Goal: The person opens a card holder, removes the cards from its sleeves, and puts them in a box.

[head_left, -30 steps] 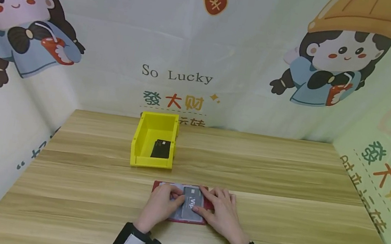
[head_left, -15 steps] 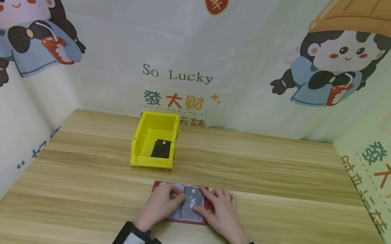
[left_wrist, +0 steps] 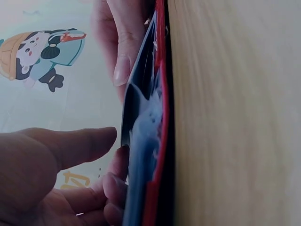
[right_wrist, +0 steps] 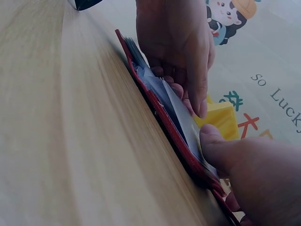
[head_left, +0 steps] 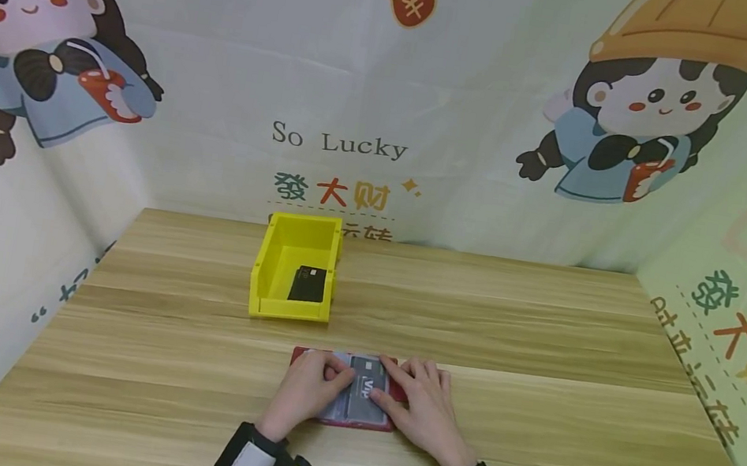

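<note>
A red card holder (head_left: 403,393) with clear plastic sleeves lies open on the table. On it a grey card (head_left: 365,403) marked "VIP" sits at a sleeve; in the right wrist view its left edge is raised off the holder. My left hand (head_left: 307,391) pinches that edge between curled fingers and thumb, the fingertips partly hidden by the hand. Across the holder's right part my right hand (head_left: 423,411) lies with fingers extended. Its thumb (right_wrist: 210,136) rests on the card's right side, and the index finger reaches the far edge of the holder.
Beyond the holder stands a yellow bin (head_left: 258,280) with black cards (head_left: 307,285) inside. The wooden table (head_left: 544,345) ends at a printed cloth backdrop (head_left: 475,120) behind and at both sides.
Both hands keep almost the same place. The holder's near edge has shifted very slightly toward me, and the card has tipped a little between the hands.
</note>
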Available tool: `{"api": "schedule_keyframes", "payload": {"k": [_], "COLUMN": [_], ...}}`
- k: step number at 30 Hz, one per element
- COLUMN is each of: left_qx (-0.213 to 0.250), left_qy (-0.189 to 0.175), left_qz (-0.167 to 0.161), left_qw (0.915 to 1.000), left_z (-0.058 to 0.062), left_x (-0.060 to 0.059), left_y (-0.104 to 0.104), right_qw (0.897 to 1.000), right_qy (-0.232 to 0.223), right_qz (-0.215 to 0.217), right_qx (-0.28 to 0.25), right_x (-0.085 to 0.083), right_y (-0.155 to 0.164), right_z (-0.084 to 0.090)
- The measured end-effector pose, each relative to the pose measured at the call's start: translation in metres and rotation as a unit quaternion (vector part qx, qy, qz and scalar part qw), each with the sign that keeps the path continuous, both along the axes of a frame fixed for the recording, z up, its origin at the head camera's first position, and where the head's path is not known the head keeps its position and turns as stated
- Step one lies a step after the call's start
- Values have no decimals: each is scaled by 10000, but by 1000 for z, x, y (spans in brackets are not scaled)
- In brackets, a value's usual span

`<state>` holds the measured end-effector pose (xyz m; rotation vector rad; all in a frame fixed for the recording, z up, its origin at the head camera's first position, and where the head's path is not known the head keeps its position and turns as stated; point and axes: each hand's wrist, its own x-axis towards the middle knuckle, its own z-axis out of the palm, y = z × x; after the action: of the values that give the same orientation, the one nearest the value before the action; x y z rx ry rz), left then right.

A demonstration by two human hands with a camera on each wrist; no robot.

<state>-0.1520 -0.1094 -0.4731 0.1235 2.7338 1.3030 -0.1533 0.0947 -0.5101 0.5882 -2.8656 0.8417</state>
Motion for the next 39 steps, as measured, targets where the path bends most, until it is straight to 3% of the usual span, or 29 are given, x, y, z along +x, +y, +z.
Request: {"api": "schedule_keyframes", "payload": {"k": [26, 33, 39], "left_qx": [306, 325, 285], "left_qy": [-383, -563, -462], "left_qz": [24, 175, 166], "left_qw": [9988, 9977, 9984], "left_z": [-1, -1, 1], "left_x": [-4, -6, -6], "left_y": [-10, -16, -14], "right_qw": [9999, 9999, 9998], "right_qy": [114, 115, 136], "right_qz": [-49, -40, -44], "right_qx": [101, 119, 135], "right_x": [1, 1, 0], "right_y": [-1, -1, -1], "right_z": [-2, -2, -3]}}
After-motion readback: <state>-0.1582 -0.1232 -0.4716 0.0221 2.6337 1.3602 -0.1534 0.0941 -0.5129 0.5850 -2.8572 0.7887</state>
